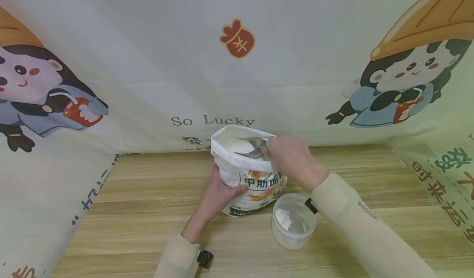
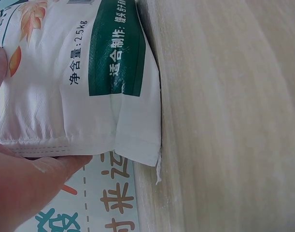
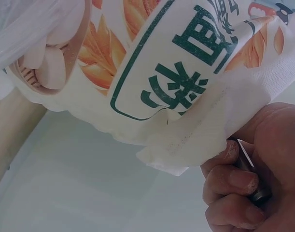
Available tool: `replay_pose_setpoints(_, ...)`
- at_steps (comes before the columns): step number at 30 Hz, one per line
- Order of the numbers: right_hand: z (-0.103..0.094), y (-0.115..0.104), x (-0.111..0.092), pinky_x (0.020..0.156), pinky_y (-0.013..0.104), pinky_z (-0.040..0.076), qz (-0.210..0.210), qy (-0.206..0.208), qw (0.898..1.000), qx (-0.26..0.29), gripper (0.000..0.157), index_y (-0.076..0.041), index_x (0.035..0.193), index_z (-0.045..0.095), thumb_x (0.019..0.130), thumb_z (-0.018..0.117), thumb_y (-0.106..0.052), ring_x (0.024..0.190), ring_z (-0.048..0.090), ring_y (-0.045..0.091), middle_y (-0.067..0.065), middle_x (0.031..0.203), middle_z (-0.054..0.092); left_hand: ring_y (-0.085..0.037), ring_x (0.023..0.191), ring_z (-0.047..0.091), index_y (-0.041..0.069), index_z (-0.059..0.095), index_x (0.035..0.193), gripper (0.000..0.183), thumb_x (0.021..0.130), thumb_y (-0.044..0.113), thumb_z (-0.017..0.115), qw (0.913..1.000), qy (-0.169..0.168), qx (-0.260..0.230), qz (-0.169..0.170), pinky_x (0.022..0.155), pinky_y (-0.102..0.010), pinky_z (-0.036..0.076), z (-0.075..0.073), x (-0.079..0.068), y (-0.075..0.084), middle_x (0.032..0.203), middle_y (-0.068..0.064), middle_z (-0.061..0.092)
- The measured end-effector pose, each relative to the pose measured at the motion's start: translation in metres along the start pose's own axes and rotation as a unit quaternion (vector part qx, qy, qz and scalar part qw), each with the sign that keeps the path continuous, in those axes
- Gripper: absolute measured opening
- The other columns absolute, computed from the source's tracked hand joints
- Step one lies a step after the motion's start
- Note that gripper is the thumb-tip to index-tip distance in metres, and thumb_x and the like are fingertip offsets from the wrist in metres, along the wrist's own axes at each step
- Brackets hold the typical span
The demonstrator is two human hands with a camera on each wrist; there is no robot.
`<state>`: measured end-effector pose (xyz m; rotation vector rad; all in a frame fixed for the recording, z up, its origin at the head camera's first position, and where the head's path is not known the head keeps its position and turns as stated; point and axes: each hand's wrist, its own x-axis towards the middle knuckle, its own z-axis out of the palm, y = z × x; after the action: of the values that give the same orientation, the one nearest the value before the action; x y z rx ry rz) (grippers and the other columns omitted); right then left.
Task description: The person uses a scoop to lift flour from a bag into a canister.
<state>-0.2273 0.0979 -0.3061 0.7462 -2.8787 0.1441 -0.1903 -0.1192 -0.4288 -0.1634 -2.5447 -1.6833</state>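
A white flour bag (image 1: 237, 175) with printed wheat and green characters stands upright on the table, its top edge folded outward. My left hand (image 1: 221, 191) holds the bag's left side, thumb across the front and fingers round the side; the left wrist view shows it near the bag's lower seam. My right hand (image 1: 292, 156) grips the handle of a metal scoop (image 1: 255, 146), whose head is inside the bag's mouth over white flour (image 1: 238, 145). In the right wrist view, fingers curl round the dark handle (image 3: 253, 186). The scoop's head is hidden there.
A clear round plastic tub (image 1: 294, 239) with some white flour inside stands just right of the bag, below my right wrist. The wood-grain table (image 1: 148, 212) meets a printed cloth backdrop (image 1: 166, 64) behind the bag and at both sides.
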Motion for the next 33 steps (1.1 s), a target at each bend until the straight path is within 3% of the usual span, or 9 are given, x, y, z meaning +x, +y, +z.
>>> replay_pose_setpoints(14, 0.005, 0.004, -0.004, 0.042, 0.024, 0.028, -0.005, 0.014, 1.0, 0.011, 0.03, -0.007, 0.082, 0.062, 0.103, 0.066, -0.028, 0.052, 0.037, 0.013, -0.001, 0.06, 0.044, -0.035, 0.122, 0.06, 0.009, 0.031, 0.155, 0.098, 0.079, 0.024, 0.091, 1.0, -0.001, -0.002, 0.002, 0.108, -0.056, 0.047, -0.001, -0.001, 0.0, 0.133, -0.018, 0.062)
replay_pose_setpoints(33, 0.012, 0.01, -0.009, 0.043, 0.026, 0.03, -0.019, 0.067, 0.997, 0.045, 0.026, -0.007, 0.086, 0.062, 0.102, 0.068, -0.026, 0.053, 0.04, 0.014, -0.001, 0.061, 0.045, -0.035, 0.121, 0.06, 0.009, 0.029, 0.156, 0.098, 0.08, 0.023, 0.09, 0.9998, -0.003, -0.009, 0.015, 0.107, -0.055, 0.048, 0.0, -0.001, -0.001, 0.134, -0.018, 0.061)
